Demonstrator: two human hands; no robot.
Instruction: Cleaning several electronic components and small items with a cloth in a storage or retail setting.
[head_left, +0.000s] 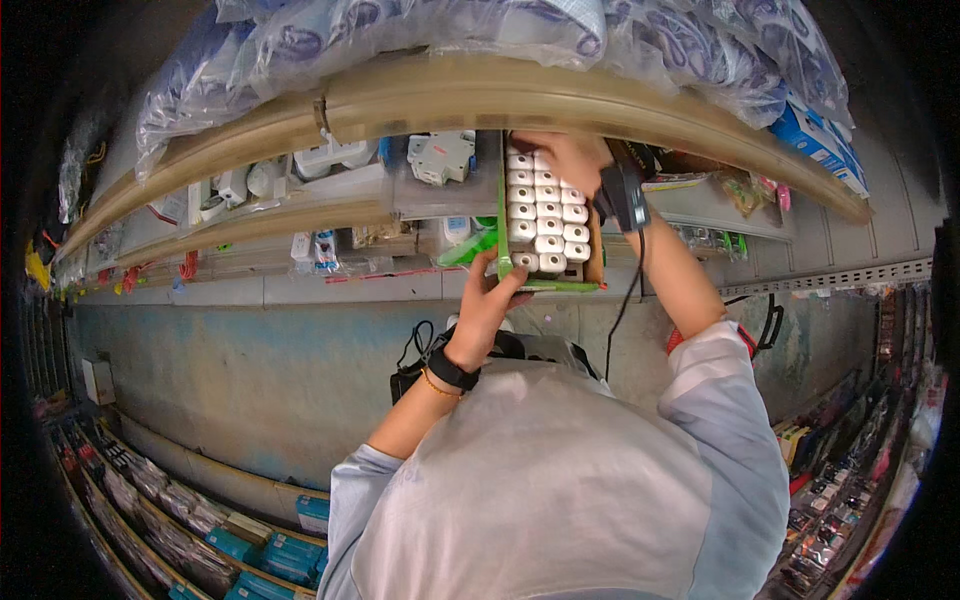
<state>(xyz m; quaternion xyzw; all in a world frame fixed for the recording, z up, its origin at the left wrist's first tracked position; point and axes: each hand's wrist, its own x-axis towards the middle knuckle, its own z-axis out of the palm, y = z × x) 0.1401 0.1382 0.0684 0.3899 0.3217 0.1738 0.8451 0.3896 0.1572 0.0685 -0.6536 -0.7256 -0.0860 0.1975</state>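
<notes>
A green-edged cardboard box juts from the shelf below the upper board, filled with rows of small white plastic pieces, each with a round hole. My left hand grips the near left corner of this box, thumb and fingers at its edge. Over the far right part of the box lies my right hand, blurred; its fingertips are partly hidden beneath the upper shelf board, and whether they hold a piece cannot be told. A black device with a cable is strapped at the right wrist.
Plastic-wrapped bundles lie on the upper shelf, close above my hands. Left of the box sit white circuit breakers; a green packet hangs by its near left side. A blue box stands at upper right. More stocked shelves run behind me.
</notes>
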